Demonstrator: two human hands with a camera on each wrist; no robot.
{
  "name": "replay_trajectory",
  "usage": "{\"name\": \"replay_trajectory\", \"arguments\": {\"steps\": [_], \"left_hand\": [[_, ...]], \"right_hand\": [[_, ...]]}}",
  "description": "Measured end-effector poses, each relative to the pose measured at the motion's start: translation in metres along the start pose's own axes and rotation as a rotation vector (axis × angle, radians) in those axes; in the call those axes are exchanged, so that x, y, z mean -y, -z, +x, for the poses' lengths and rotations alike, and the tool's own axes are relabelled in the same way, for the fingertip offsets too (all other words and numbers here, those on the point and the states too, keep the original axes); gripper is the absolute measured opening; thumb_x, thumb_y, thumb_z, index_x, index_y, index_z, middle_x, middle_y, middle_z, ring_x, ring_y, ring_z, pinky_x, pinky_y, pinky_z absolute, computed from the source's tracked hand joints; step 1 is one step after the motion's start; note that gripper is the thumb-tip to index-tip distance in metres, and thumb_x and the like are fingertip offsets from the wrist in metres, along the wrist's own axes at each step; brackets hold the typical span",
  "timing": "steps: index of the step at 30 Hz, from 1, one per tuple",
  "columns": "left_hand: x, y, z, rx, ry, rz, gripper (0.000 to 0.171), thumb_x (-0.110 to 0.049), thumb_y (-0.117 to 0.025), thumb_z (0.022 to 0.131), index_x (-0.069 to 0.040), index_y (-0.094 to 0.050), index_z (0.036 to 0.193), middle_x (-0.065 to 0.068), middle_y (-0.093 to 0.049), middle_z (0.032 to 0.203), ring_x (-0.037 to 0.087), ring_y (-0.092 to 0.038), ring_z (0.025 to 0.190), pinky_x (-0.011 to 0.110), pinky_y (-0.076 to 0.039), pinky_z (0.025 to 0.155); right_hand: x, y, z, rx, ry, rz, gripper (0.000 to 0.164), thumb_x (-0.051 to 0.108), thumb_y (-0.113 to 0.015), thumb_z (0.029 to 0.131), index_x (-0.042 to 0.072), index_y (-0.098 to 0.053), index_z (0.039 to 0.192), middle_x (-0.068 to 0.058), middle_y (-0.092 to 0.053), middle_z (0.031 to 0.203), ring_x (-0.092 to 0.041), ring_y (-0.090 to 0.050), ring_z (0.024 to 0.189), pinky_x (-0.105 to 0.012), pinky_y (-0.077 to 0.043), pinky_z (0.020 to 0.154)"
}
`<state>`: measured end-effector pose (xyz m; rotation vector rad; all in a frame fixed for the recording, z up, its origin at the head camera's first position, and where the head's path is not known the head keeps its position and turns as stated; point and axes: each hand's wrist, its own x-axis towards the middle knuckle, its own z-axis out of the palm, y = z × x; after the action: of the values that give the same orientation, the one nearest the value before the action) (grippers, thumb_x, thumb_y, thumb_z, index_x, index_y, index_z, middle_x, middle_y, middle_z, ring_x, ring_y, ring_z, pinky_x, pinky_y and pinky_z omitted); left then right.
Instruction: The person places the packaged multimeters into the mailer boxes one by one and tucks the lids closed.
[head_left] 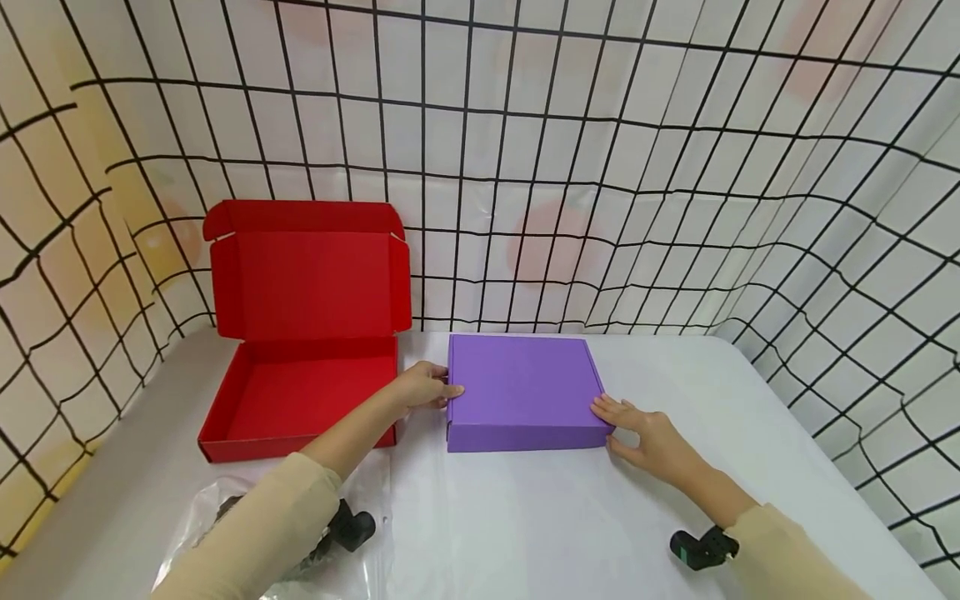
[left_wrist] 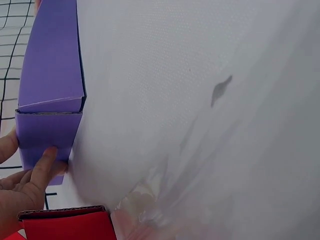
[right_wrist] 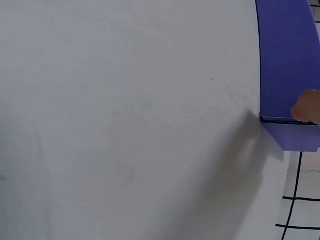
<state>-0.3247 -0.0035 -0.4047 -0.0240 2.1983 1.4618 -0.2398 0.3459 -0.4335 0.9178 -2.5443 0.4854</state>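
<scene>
A closed purple box (head_left: 525, 387) lies on the white table, with a hand at each side. My left hand (head_left: 423, 386) touches its left end, thumb over the top edge; in the left wrist view, the fingers (left_wrist: 44, 167) lie against that end panel. At the right end, my right hand (head_left: 648, 437) rests extended fingers on the top edge, its thumb by the front corner. In the right wrist view only a fingertip (right_wrist: 306, 106) shows on the purple box (right_wrist: 285, 60). Left of it stands an open red box (head_left: 300, 392), lid raised, nothing visible inside.
Under my left forearm lies a clear plastic bag (head_left: 202, 508). Dark wrist devices show at the left sleeve (head_left: 351, 527) and the right sleeve (head_left: 703, 548). A white cloth wall with a black grid (head_left: 525, 208) surrounds the table at the back and sides.
</scene>
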Motion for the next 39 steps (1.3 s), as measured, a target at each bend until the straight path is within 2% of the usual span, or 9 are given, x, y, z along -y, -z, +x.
{"name": "replay_trajectory", "arguments": {"steps": [3,11,17,20,26,28,31,34,39], "left_hand": [[0.001,0.001,0.0,0.006,0.001,-0.001,0.064,-0.017,-0.066,0.085,0.004,-0.038,0.138,0.018,-0.051,0.128,0.022,-0.058,0.093,0.029,-0.051,0.084],[0.0,0.001,0.0,0.028,-0.018,-0.007,0.063,-0.016,-0.066,0.085,0.005,-0.038,0.137,0.018,-0.051,0.128,0.024,-0.057,0.095,0.031,-0.051,0.085],[0.0,0.003,0.0,0.02,-0.012,-0.016,0.063,-0.016,-0.066,0.085,0.005,-0.038,0.137,0.019,-0.05,0.129,0.025,-0.057,0.099,0.032,-0.051,0.087],[0.0,0.004,0.001,0.023,-0.017,-0.02,0.063,-0.016,-0.066,0.085,0.005,-0.037,0.137,0.019,-0.05,0.129,0.025,-0.058,0.1,0.033,-0.05,0.087],[0.001,0.002,0.0,0.025,-0.017,-0.013,0.062,-0.017,-0.066,0.085,0.006,-0.039,0.136,0.019,-0.051,0.128,0.024,-0.058,0.095,0.032,-0.051,0.085],[0.0,0.002,0.0,0.028,-0.018,-0.018,0.062,-0.016,-0.066,0.085,0.005,-0.038,0.136,0.019,-0.051,0.128,0.024,-0.058,0.096,0.032,-0.051,0.085],[0.0,0.001,-0.001,0.03,-0.016,-0.029,0.063,-0.016,-0.066,0.085,0.005,-0.038,0.137,0.019,-0.05,0.127,0.024,-0.058,0.098,0.032,-0.051,0.086],[-0.001,0.0,0.0,0.028,-0.009,-0.044,0.063,-0.016,-0.066,0.084,0.004,-0.038,0.137,0.019,-0.051,0.127,0.024,-0.058,0.099,0.032,-0.051,0.086],[0.001,0.0,0.0,0.014,0.007,-0.066,0.064,-0.016,-0.066,0.085,0.003,-0.037,0.138,0.018,-0.05,0.128,0.025,-0.058,0.101,0.033,-0.05,0.088]], "right_hand": [[-0.001,0.0,0.002,0.002,0.018,0.019,0.051,-0.008,-0.076,0.063,-0.006,-0.063,0.112,-0.019,-0.062,0.114,-0.037,-0.059,0.104,-0.039,-0.043,0.087],[-0.002,0.001,0.002,-0.015,0.015,0.04,0.051,-0.006,-0.078,0.062,-0.005,-0.064,0.111,-0.018,-0.063,0.113,-0.036,-0.059,0.103,-0.012,-0.03,0.096],[-0.003,-0.001,0.004,-0.027,0.027,0.048,0.051,-0.002,-0.08,0.063,-0.005,-0.064,0.111,-0.019,-0.062,0.113,-0.036,-0.059,0.102,-0.007,-0.029,0.094],[-0.001,-0.003,0.003,-0.033,-0.082,0.111,0.05,-0.001,-0.079,0.065,0.0,-0.065,0.112,-0.015,-0.061,0.117,-0.028,-0.057,0.109,-0.008,-0.034,0.092],[0.01,0.001,0.004,-0.037,-0.541,0.484,0.041,0.017,-0.07,0.082,0.002,-0.062,0.119,-0.013,-0.054,0.127,-0.026,-0.052,0.116,-0.02,-0.048,0.084],[0.011,0.001,0.008,-0.053,-0.636,0.572,0.048,0.023,-0.065,0.087,-0.001,-0.053,0.127,-0.017,-0.049,0.132,-0.028,-0.048,0.12,-0.013,-0.044,0.085],[0.009,-0.001,0.017,-0.006,-0.729,0.661,0.06,0.027,-0.054,0.094,-0.005,-0.031,0.14,-0.021,-0.031,0.144,-0.032,-0.033,0.131,-0.023,-0.04,0.095],[0.006,-0.004,0.027,0.108,-0.794,0.71,0.066,0.03,-0.044,0.098,-0.006,-0.014,0.144,-0.026,-0.016,0.148,-0.037,-0.019,0.136,-0.038,-0.028,0.105],[0.003,-0.009,0.04,0.165,-0.859,0.8,0.06,0.021,-0.037,0.101,-0.009,-0.007,0.143,-0.031,-0.012,0.147,-0.041,-0.017,0.135,-0.047,-0.023,0.108]]}}
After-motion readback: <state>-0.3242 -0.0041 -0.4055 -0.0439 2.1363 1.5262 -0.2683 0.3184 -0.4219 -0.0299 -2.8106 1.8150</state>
